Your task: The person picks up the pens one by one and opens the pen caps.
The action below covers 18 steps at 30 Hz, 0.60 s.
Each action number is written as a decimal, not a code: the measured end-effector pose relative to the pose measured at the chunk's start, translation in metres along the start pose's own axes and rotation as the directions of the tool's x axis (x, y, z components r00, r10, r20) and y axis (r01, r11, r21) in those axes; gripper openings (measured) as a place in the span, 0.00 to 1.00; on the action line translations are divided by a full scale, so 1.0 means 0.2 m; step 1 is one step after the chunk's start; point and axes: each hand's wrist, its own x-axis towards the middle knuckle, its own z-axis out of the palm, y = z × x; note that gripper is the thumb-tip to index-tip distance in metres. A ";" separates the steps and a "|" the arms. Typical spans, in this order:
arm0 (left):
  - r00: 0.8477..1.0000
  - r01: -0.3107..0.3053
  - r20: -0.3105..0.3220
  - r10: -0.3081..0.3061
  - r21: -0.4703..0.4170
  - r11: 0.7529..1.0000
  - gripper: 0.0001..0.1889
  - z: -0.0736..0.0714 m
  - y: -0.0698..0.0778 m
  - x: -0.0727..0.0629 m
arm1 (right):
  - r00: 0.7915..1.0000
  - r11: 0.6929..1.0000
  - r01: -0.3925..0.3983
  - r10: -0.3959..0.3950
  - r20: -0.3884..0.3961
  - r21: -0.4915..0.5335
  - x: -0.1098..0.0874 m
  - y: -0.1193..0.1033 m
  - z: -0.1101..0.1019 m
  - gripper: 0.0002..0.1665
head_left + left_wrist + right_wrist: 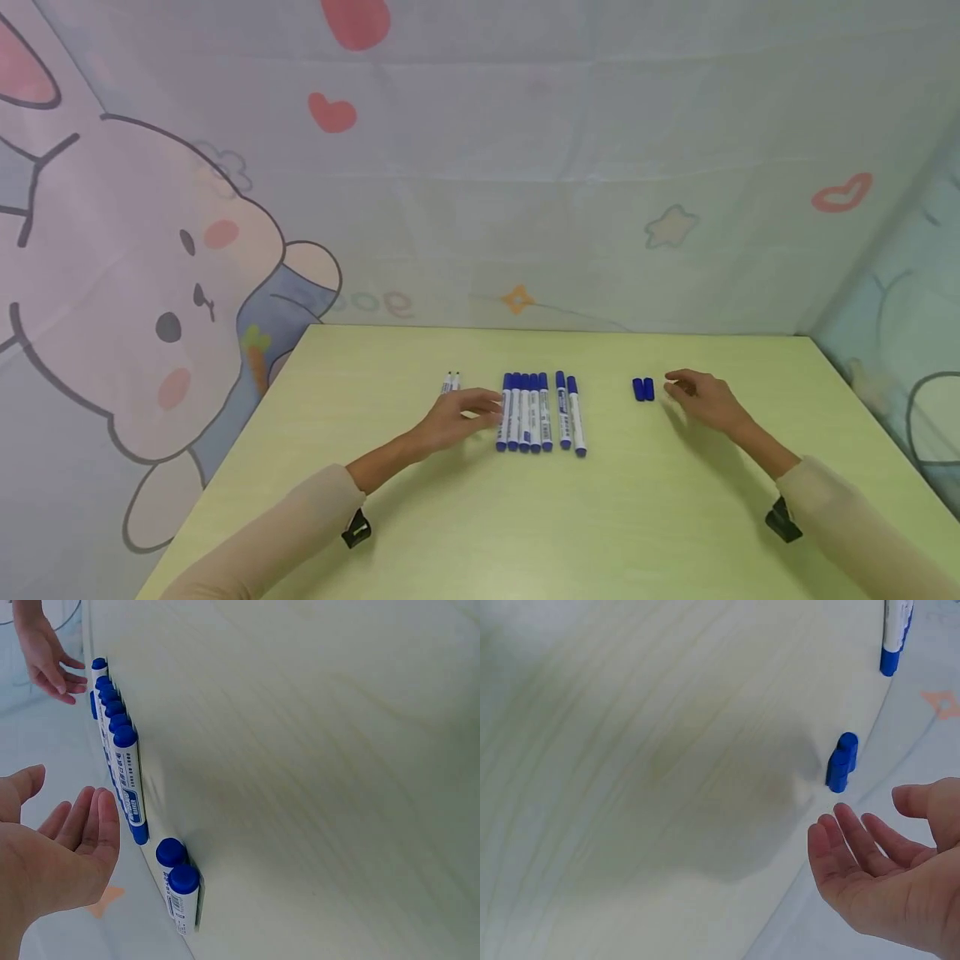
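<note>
Several capped whiteboard markers (524,412), white with blue caps, lie side by side in mid-table. Two more capped markers (568,414) lie just to their right. My left hand (457,417) hovers at the left end of the row with fingers loosely bent and nothing held. Behind it are two uncapped markers (451,382), dark tips pointing away; the hand hides their lower parts in the head view, while the left wrist view shows their blue ends (184,879). Two loose blue caps (642,389) lie together on the right. Beside them is my right hand (705,400), relaxed and holding nothing.
Everything lies on a pale yellow-green table (555,525). A printed cloth (487,208) with a rabbit, hearts and stars hangs behind its far edge. Dark wrist devices (357,528) show beneath both sleeves.
</note>
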 end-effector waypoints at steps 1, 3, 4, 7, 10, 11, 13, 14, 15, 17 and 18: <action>1.000 -0.001 0.001 0.001 -0.001 1.000 0.21 0.00 0.00 0.00 | 1.000 1.000 0.004 -0.004 -0.004 0.003 -0.01 -0.03 -0.01 0.26; 1.000 -0.010 0.003 0.010 0.004 1.000 0.21 0.00 -0.01 0.00 | 1.000 1.000 -0.025 0.025 0.015 0.013 -0.03 -0.10 -0.02 0.25; 1.000 -0.014 0.002 0.014 0.007 1.000 0.21 0.00 -0.01 0.00 | 0.999 0.999 -0.035 0.034 0.022 0.019 -0.04 -0.13 -0.02 0.25; 1.000 -0.015 0.001 0.015 0.004 1.000 0.21 0.00 -0.03 0.00 | 0.997 0.997 -0.057 0.054 0.054 0.061 -0.06 -0.22 -0.02 0.26; 1.000 -0.006 -0.001 0.006 0.001 1.000 0.21 0.00 -0.03 0.00 | 0.997 0.994 -0.025 0.017 0.074 0.102 -0.08 -0.29 -0.01 0.26; 1.000 -0.002 0.002 0.002 -0.003 1.000 0.21 0.00 -0.03 0.00 | 0.997 0.993 -0.006 -0.003 0.079 0.114 -0.08 -0.31 -0.01 0.25; 1.000 0.000 0.006 0.000 -0.001 1.000 0.21 0.00 -0.03 0.00 | 0.995 0.992 0.036 -0.047 0.088 0.123 -0.09 -0.35 0.00 0.25; 1.000 -0.001 0.008 0.001 0.002 1.000 0.21 0.00 -0.03 0.00 | 0.993 0.991 0.055 -0.067 0.096 0.124 -0.10 -0.36 0.01 0.25; 1.000 -0.003 0.011 0.003 0.003 1.000 0.21 0.00 -0.02 0.01 | 0.990 0.989 0.070 -0.084 0.109 0.131 -0.10 -0.38 0.01 0.26; 1.000 -0.006 0.015 0.005 0.007 1.000 0.21 0.00 -0.02 0.01 | 0.984 0.984 0.079 -0.103 0.146 0.160 -0.10 -0.41 0.02 0.27; 1.000 -0.009 0.014 0.009 0.009 1.000 0.21 0.00 -0.02 0.01 | 0.980 0.980 0.075 -0.107 0.170 0.183 -0.10 -0.42 0.02 0.28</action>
